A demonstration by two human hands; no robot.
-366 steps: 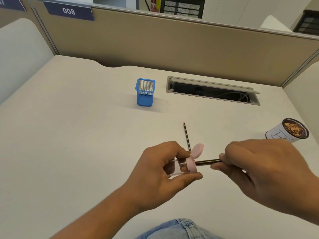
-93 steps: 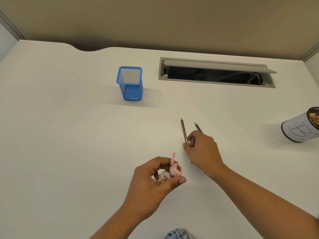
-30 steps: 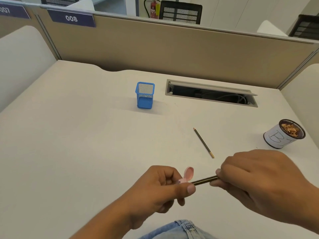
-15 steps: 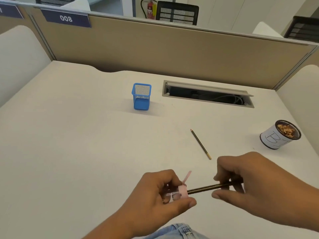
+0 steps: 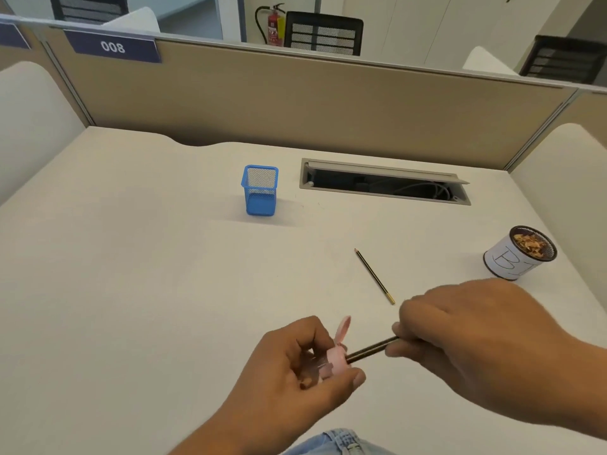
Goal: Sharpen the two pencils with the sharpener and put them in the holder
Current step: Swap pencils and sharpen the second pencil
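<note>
- Left hand [image 5: 292, 372] fingers pinch the pink plastic sharpener [image 5: 336, 359], lid flipped up.
- Right hand [image 5: 476, 343] fingers pinch a slim dark pencil [image 5: 371, 349] entering it.
- Blue mesh holder [image 5: 260, 190] stands upright.

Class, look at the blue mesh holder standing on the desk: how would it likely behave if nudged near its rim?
The blue mesh holder looks light, being open mesh with nothing visible inside, so it would probably slide easily on the smooth desk. It stands taller than it is wide, so a push near the rim might tip it.
</note>
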